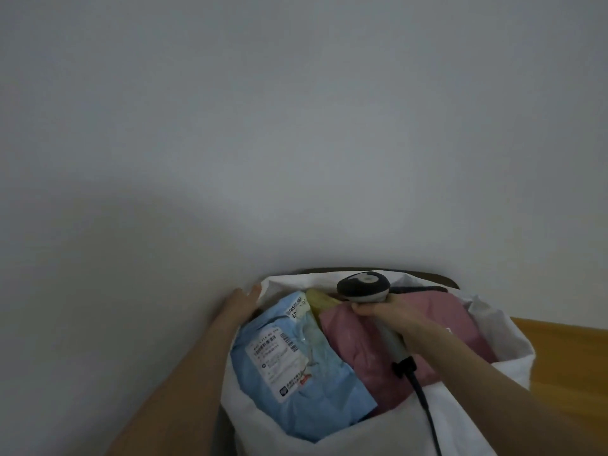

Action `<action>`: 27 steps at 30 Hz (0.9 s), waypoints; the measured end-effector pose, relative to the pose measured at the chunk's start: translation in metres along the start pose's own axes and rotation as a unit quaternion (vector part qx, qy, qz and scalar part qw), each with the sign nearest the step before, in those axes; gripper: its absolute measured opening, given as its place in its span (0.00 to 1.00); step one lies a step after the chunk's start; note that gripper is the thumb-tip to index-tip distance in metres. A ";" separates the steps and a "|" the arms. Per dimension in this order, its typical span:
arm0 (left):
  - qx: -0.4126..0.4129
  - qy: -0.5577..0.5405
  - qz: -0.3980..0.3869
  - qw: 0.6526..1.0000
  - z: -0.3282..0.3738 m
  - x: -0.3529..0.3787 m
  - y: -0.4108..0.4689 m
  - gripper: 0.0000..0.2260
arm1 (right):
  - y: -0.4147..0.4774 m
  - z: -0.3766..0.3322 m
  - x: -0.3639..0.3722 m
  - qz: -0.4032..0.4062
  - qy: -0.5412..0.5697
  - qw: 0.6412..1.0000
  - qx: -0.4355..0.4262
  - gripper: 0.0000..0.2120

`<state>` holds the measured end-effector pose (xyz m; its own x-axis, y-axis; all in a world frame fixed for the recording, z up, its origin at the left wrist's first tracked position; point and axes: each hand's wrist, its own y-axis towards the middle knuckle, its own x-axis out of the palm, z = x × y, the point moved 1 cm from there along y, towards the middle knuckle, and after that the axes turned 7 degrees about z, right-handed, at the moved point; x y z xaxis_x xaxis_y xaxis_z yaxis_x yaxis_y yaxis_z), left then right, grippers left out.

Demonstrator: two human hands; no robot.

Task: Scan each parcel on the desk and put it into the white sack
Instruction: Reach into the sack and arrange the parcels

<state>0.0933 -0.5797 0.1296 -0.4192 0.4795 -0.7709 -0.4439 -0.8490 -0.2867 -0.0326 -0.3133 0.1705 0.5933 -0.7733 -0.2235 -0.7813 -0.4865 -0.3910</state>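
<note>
Head view: a plain grey wall (296, 126) fills most of the frame. Low in the centre stands one white sack (362, 436), its mouth open toward the camera. A strip of wooden surface (572, 357) shows past the sack's right edge, and a dark curved edge (427, 274) shows behind its far rim.

Three parcels lie inside the sack. The largest is a blue parcel (316, 403) along the left side, with one white shipping label (279, 363) facing up. A pink parcel (362, 350) fills the right side and touches the blue one. The tip of a yellow parcel (320, 301) shows at the far edge, between the other two.

Two bare forearms reach in from the bottom. The left hand (241, 304) rests at the sack's far left rim, fingers straight and flat against the outside of the fabric; its thumb is hidden. The right hand (378, 309), above the pink parcel, is clenched around the handle of one barcode scanner (363, 286), whose dark head sits over the far rim. One black cable (424, 403) runs from the handle's end down over the near rim.
</note>
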 end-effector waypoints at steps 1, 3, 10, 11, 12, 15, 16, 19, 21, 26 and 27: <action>-0.008 -0.020 -0.013 1.000 0.005 0.003 0.003 0.30 | 0.002 0.000 -0.002 0.000 0.011 1.000 0.006 0.13; -0.030 -0.045 -0.049 0.997 0.008 0.010 0.013 0.30 | 0.005 0.001 -0.001 0.000 0.014 1.000 0.024 0.13; -0.004 -0.062 -0.056 0.996 0.004 0.022 0.031 0.24 | 0.008 0.003 0.002 -0.004 0.004 0.999 0.048 0.16; 0.010 -0.082 -0.042 0.996 0.008 0.019 0.032 0.25 | 0.009 0.002 0.001 -0.003 0.004 0.999 0.049 0.15; 0.021 -0.093 -0.040 0.995 0.015 0.015 0.032 0.24 | 0.009 0.001 0.000 -0.006 0.006 0.999 0.048 0.14; 0.020 -0.125 -0.057 0.990 0.032 0.016 0.046 0.25 | 0.013 0.003 0.000 -0.010 -0.004 0.999 0.050 0.17; 0.005 -0.120 -0.067 0.991 0.034 0.024 0.052 0.26 | 0.015 0.004 0.001 -0.009 -0.015 0.999 0.049 0.20; 0.005 -0.006 -0.114 0.993 0.032 0.050 0.059 0.28 | 0.020 0.009 0.004 0.000 -0.034 0.998 0.043 0.27; 0.021 0.044 -0.125 0.991 0.028 0.065 0.060 0.25 | 0.022 0.012 0.005 0.006 -0.030 0.999 0.045 0.24; 0.026 -0.069 -0.053 0.996 0.035 0.059 0.069 0.15 | 0.021 0.015 0.004 0.023 -0.017 0.999 0.039 0.15; 0.054 -0.099 -0.016 0.993 0.046 0.046 0.066 0.14 | 0.019 0.015 0.003 0.027 -0.022 0.999 0.038 0.15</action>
<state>0.0077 -0.6032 0.1012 -0.5466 0.5491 -0.6322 -0.5375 -0.8090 -0.2380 -0.0430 -0.3187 0.1491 0.5592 -0.7787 -0.2844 -0.7971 -0.4106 -0.4428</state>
